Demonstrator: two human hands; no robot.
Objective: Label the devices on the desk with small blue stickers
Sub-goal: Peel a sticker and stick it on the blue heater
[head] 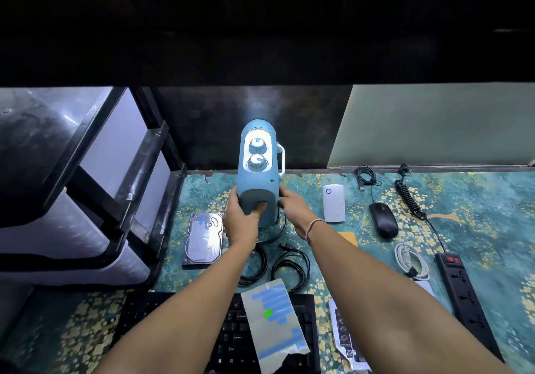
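Observation:
A tall blue device (pixel 257 182) with two round knobs and a white handle stands at the back of the desk. My left hand (pixel 241 218) grips its near left side, thumb pressed on the near face. My right hand (pixel 292 207) holds its right edge. A grey sheet with blue stickers (pixel 275 324) and one green square lies on the black keyboard (pixel 231 336). A hard drive (pixel 204 240) bearing a blue sticker lies to the left. A white power bank (pixel 333 203) and a black mouse (pixel 383 219) lie to the right.
Black coiled cables (pixel 285 266) lie near the device's base. A white cable (pixel 411 260), a black power strip (pixel 463 295) and a curly black cord (pixel 408 197) are at the right. A dark storage rack (pixel 86 185) borders the desk's left.

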